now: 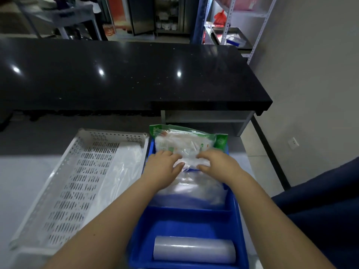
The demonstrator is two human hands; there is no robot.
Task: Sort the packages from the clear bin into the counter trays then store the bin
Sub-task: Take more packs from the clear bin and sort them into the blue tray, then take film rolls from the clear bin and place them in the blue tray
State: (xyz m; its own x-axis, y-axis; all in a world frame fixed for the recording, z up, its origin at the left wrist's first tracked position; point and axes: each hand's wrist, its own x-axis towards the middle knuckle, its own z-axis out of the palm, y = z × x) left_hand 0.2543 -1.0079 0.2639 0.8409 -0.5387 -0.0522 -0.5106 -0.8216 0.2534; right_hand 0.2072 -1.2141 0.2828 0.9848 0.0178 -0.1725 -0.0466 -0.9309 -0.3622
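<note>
My left hand (pixel 165 166) and right hand (pixel 215 164) pinch the green-edged package (pixel 186 144), which lies at twelve o'clock in the blue tray (pixel 236 210).

No legible text anywhere; green-and-clear plastic food package (pixel 186 142) in far compartment of blue plastic divided tray (pixel 236 214) carries print: white marks on green left strip, round white emblem on green right corner, small green and orange blocks on the clear front, all too blurred to read; orange poster-like panel (pixel 116 14) in the far background shows pale marks at its bottom, unreadable; white perforated plastic tray (pixel 64 183) and clear roll (pixel 194 249) show no lettering
</note>
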